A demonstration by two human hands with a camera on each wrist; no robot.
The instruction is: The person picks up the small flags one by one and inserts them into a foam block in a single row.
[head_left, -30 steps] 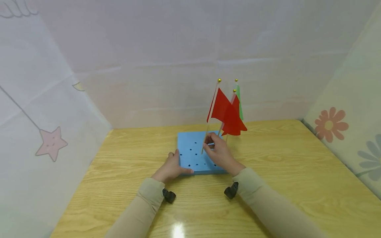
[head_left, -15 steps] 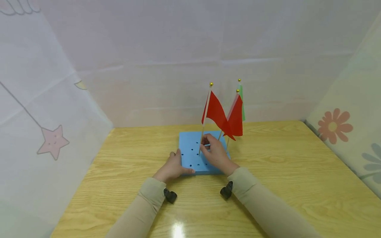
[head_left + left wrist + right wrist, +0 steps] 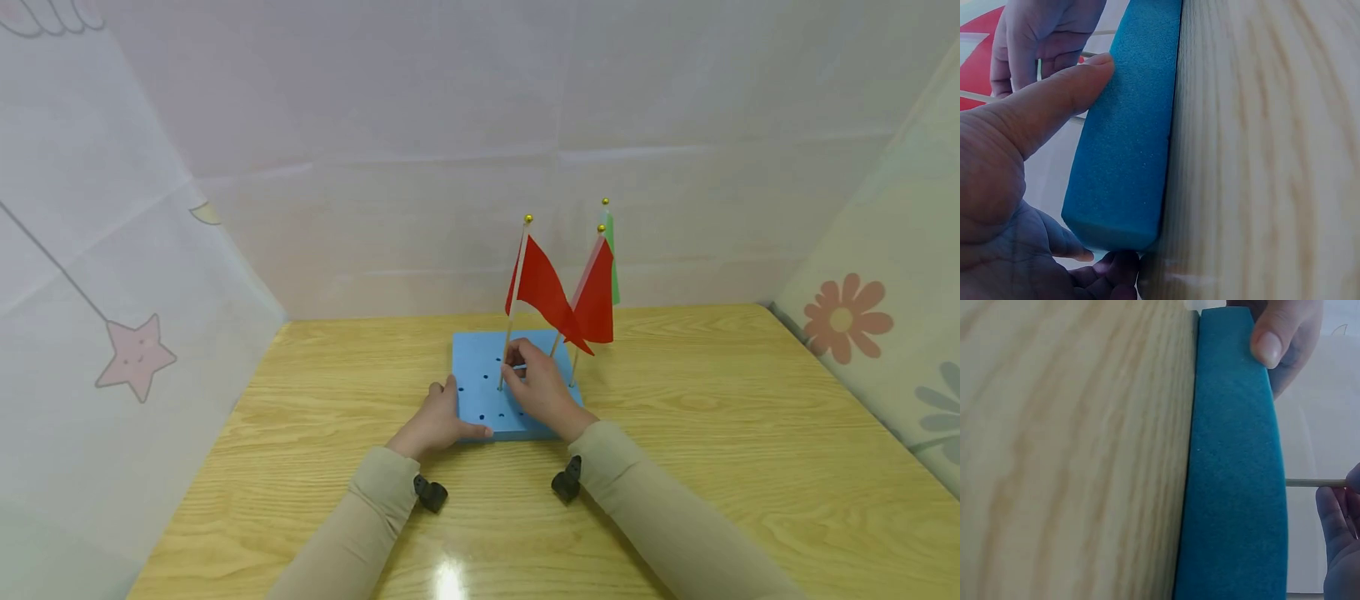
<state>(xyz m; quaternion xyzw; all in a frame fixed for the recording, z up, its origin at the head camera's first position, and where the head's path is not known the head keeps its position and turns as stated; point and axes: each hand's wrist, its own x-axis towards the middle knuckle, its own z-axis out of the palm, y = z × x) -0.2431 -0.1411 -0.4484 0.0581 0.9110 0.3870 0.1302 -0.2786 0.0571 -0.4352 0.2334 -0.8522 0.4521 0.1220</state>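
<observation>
A blue foam board (image 3: 471, 350) with several small holes lies on the table. My left hand (image 3: 437, 421) grips its near left corner, thumb along the front side and fingers at the left side. In my right hand (image 3: 543, 387), thumb and fingers pinch the thin stick of a red flag (image 3: 542, 283) topped by a gold ball. That stick's lower end meets the board at a hole near the middle; how deep it sits I cannot tell. Farther right, another red flag (image 3: 597, 292) leans and a green flag (image 3: 611, 250) stands behind it, partly covered.
The wooden table (image 3: 322, 383) extends around the board on all sides. A pale cloth backdrop (image 3: 420, 225) rises behind its far edge, with printed cloth at both sides. Small black cameras (image 3: 431, 493) sit on both wrists.
My right hand has moved left and slightly down with the red flag, bringing the stick's tip to a hole. The left hand stays on the board's corner.
</observation>
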